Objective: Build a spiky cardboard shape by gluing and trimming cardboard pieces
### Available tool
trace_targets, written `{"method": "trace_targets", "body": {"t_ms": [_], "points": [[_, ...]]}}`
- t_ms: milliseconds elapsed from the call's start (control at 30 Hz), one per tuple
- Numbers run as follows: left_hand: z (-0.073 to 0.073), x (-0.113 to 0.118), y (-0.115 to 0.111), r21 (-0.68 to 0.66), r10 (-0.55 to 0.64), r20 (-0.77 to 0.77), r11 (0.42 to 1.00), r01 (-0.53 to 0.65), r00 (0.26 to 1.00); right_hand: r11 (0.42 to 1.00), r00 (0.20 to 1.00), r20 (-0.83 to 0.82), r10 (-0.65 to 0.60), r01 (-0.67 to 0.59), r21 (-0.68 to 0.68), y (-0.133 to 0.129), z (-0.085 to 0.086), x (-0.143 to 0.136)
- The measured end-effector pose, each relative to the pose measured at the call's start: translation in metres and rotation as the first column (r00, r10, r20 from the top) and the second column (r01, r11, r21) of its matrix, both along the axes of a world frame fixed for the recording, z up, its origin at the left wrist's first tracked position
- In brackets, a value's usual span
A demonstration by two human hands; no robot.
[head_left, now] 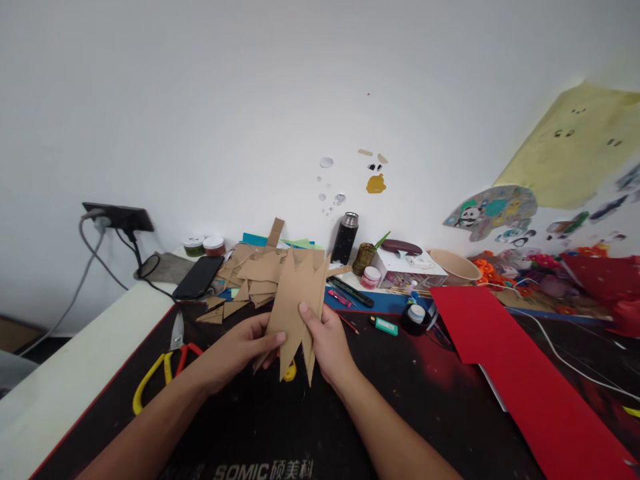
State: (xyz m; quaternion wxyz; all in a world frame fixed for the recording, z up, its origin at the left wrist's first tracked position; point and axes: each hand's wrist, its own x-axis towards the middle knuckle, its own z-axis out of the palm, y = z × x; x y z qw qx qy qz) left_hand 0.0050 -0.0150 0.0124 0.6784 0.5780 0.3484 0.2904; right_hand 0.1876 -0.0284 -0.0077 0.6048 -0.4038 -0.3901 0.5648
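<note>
Several cut cardboard pieces [298, 293] with pointed, zigzag ends are held upright as a stack over the black desk mat. On the stack's left side my left hand [260, 337] is closed, its thumb on the front face and its fingers behind. From the right, my right hand [325, 333] pinches the same pieces, thumb in front. Part of a yellow object [290, 371] shows just behind their lower points; what it is I cannot make out. More cardboard scraps [250, 277] lie heaped behind my hands. Scissors [175, 353] with yellow and red handles rest left of my left forearm.
A black phone [199, 277] lies at the back left. Behind stand a black flask [346, 239] and a white drawer box [411, 263]. A utility knife [353, 292], a green-white eraser-like object [385, 325] and red card [520, 373] lie to the right.
</note>
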Motion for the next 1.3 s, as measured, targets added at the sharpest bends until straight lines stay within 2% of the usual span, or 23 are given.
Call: {"method": "trace_targets", "body": {"t_ms": [433, 667, 867, 1100, 1167, 1233, 1300], "points": [[0.008, 0.001, 0.000, -0.063, -0.007, 0.037, 0.998, 0.010, 0.999, 0.999, 0.999, 0.017, 0.039, -0.039, -0.004, -0.002, -0.004, -0.002], [-0.005, -0.006, 0.003, -0.039, -0.017, 0.025, 0.999, 0.018, 1.000, 0.998, 0.998, 0.009, 0.065, -0.065, 0.012, -0.002, -0.004, 0.000], [-0.010, -0.010, 0.004, -0.019, -0.080, 0.021, 0.997, 0.081, 0.997, 0.998, 0.998, -0.003, 0.064, -0.064, 0.000, -0.001, -0.003, 0.001], [0.001, -0.014, 0.005, -0.022, -0.204, 0.081, 0.978, 0.207, 0.976, 1.000, 0.999, -0.039, -0.006, 0.005, -0.024, 0.001, 0.006, 0.007], [0.003, -0.017, 0.009, -0.009, -0.128, 0.060, 0.992, 0.129, 0.990, 0.999, 0.997, -0.065, -0.032, 0.030, -0.031, 0.002, 0.009, 0.009], [0.003, -0.020, 0.014, 0.024, 0.088, 0.063, 0.996, -0.089, 0.994, 0.998, 0.996, -0.076, -0.047, 0.044, -0.038, 0.002, 0.012, 0.010], [0.000, -0.021, 0.020, 0.023, 0.268, 0.067, 0.963, -0.270, 0.961, 0.998, 0.995, -0.086, -0.042, 0.038, -0.043, 0.002, 0.013, 0.011]]}}
